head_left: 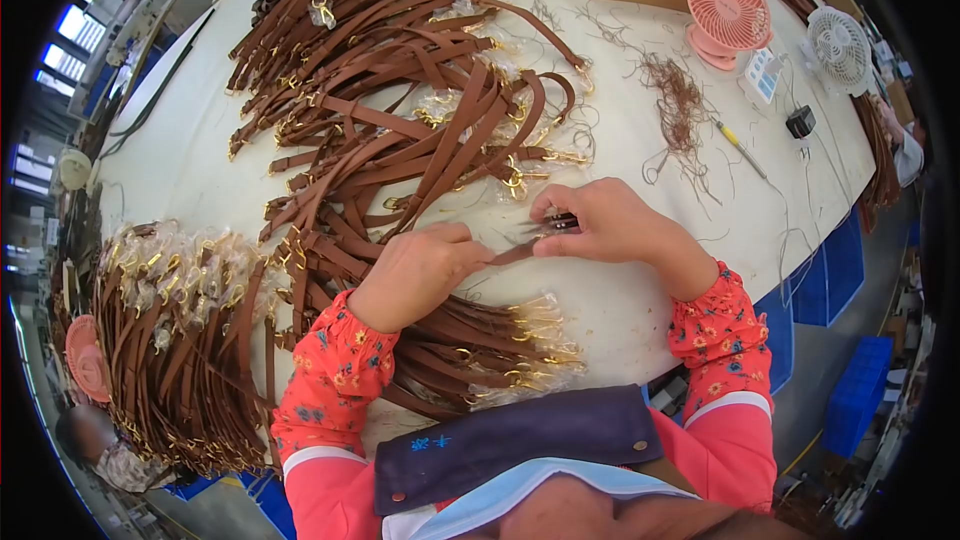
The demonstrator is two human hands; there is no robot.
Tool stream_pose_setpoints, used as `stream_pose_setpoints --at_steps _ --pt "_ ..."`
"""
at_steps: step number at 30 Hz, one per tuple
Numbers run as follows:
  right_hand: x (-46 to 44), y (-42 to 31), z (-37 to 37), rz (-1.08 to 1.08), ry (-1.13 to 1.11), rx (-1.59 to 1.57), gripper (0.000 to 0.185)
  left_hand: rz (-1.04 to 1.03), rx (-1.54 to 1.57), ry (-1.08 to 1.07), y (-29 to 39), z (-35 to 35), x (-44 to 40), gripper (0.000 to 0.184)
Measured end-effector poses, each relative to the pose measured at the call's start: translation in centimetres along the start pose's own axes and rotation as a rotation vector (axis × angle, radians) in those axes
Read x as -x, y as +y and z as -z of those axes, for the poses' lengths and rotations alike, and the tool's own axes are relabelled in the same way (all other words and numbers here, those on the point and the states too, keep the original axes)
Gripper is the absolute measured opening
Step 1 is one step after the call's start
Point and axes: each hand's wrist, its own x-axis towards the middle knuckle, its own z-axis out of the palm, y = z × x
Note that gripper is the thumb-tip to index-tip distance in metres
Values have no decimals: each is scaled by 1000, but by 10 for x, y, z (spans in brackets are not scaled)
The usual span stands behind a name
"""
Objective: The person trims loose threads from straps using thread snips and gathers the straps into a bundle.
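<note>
1. My left hand (425,275) pinches a brown strap (515,254) right in front of me; much of the strap is hidden behind the hand.
2. My right hand (608,224) grips a small dark metal tool (563,223) at the strap's other visible part, too covered and blurred for me to tell its kind.
3. The pale tabletop (640,315) carries a strap pile (400,130) with gold clasps, far and left; a pink fan (728,10) stands far right.
4. Blue bins (858,395) sit beyond the right edge.
5. Bare surface separates my right hand from the tangled threads (675,105).
</note>
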Motion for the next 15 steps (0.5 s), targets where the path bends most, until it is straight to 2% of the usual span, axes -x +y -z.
stream_pose_setpoints --at_steps 2,5,8,11,15 --pt "4 3 2 29 -88 21 25 -63 -227 119 -9 -1 0 16" --pt "6 5 -3 98 -86 71 24 -120 -505 235 -4 5 -2 21" --pt "7 6 -10 141 -80 67 27 -112 -160 264 7 5 -4 33" --pt "7 1 -10 134 -117 89 28 35 292 112 20 5 -7 38" --pt "9 -10 -6 131 -104 98 26 102 391 119 2 -17 -11 36"
